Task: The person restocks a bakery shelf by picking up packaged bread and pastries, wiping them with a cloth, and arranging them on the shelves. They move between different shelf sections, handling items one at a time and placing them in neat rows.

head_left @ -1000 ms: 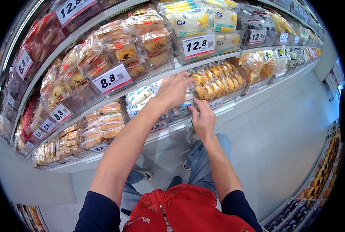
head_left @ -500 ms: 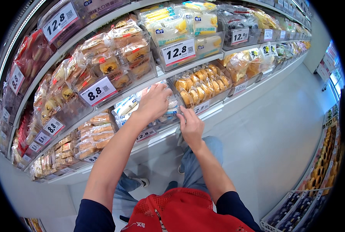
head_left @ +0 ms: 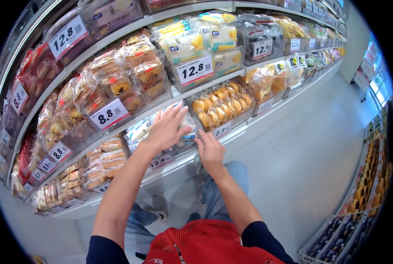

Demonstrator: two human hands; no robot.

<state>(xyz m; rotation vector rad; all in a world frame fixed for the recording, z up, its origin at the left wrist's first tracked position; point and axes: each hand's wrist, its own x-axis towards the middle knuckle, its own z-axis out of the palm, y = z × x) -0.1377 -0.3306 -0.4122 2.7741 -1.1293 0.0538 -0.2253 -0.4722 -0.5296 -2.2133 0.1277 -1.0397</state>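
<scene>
My left hand [head_left: 166,128] lies with fingers spread over white-and-blue plastic packets [head_left: 140,129] in a clear bin on the lower shelf. It covers part of them. My right hand [head_left: 211,150] is at the bin's front right corner, its thumb and fingers bent together near the clear edge. A small greyish cloth [head_left: 199,163] hangs beneath its fingers and seems gripped in them; most of it is hidden. Just right of that bin, round golden pastries [head_left: 223,104] fill another clear bin.
Above, wrapped cakes [head_left: 121,86] and white bread packets [head_left: 183,46] stand in bins with price tags. Wrapped loaves [head_left: 108,163] lie to the lower left. A white shelf edge [head_left: 236,134] runs in front. Another display [head_left: 359,202] stands at the right beyond the grey floor [head_left: 289,145].
My left hand has flattened, its fingers spreading over the packets. The right hand stays by the bin's corner, slightly lower in view. The whole view has shifted a little.
</scene>
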